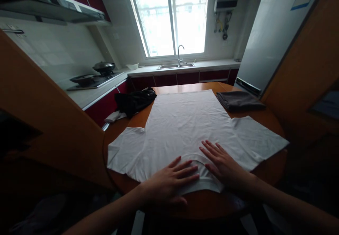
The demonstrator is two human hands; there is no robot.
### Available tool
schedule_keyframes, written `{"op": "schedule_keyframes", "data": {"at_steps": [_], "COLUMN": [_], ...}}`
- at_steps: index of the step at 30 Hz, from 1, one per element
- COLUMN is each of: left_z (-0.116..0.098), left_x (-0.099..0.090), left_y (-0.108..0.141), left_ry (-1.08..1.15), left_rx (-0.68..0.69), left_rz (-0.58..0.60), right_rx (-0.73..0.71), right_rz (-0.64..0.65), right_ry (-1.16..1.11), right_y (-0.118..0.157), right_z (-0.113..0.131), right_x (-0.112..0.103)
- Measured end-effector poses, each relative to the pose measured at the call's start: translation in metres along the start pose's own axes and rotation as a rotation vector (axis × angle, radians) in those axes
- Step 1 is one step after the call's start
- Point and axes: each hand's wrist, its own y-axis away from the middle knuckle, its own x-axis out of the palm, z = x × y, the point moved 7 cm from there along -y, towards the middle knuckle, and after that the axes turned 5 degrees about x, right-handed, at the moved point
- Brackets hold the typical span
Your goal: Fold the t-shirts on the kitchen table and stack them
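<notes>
A white T-shirt (182, 122) is lying lengthwise near to far on a wooden table (271, 119), collar (208, 186) pointing near, as left hand (169, 176) and right hand (224, 163), fingers slightly spread, are pressing there.

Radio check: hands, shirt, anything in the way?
Left hand and right hand open on white shirt, near neckline. Shirt spread, sleeves out. Black clothing left, folded dark cloth right; neither covers it.

A white T-shirt (185, 125) lies flat on the table (140, 121).
</notes>
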Motion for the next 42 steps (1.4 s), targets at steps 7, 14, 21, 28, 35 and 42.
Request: {"op": "schedule_keyframes", "data": {"at_steps": [7, 14, 21, 28, 35, 42], "left_z": [-0.016, -0.016, -0.018, 0.027, 0.109, 0.147], "left_x": [0.001, 0.009, 0.003, -0.024, -0.044, -0.019], "left_y": [0.003, 0.004, 0.013, 0.085, 0.239, 0.284], "left_ry": [0.026, -0.002, 0.027, -0.170, -0.484, -0.293], "left_rx": [-0.004, -0.011, -0.016, -0.462, -1.198, -1.539], "left_rz": [-0.031, -0.088, -0.300, -0.944, -1.104, -0.940], "right_rx": [0.061, 0.064, 0.114, -0.049, -0.298, -0.610], "right_rz": [0.017, 0.080, 0.286, 0.200, 0.136, 0.252], "right_ry": [0.021, 0.002, -0.084, -0.097, -0.157, -0.221], "right_y": [0.017, 0.026, 0.019, -0.057, -0.145, -0.162], "right_z": [0.004, 0.007, 0.000, 0.038, 0.110, 0.166], "right_x": [0.006, 0.016, 0.016, -0.018, 0.021, 0.074]}}
